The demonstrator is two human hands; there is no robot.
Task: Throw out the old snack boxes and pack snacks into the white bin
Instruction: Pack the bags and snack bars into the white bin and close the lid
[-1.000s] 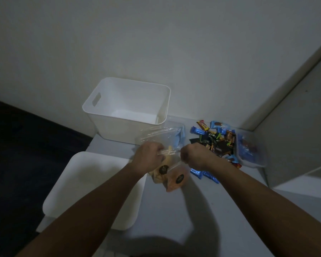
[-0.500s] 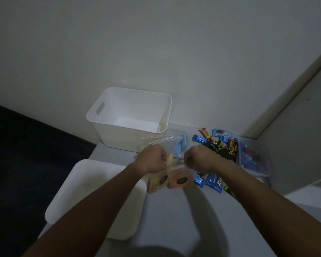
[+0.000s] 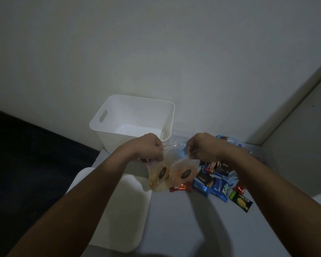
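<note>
The white bin (image 3: 119, 115) stands by the wall with nothing visible inside. In front of it my left hand (image 3: 148, 145) grips the top of a clear yellowish snack packet (image 3: 160, 178), and my right hand (image 3: 200, 145) pinches the top of an orange snack packet (image 3: 183, 173). Both packets carry a dark round label and hang side by side above the table. A pile of wrapped snacks (image 3: 219, 184) in blue, red and black wrappers lies under and right of my right wrist.
A flat white lid (image 3: 119, 216) lies on the grey table (image 3: 183, 229) under my left forearm. A clear plastic box (image 3: 256, 151) sits behind my right arm near the corner. Dark floor drops off at the left.
The view has tilted and the hands sit nearer the bin. My hands have drawn apart, so the two packets hang spread between them. More loose snacks show by my right arm.
</note>
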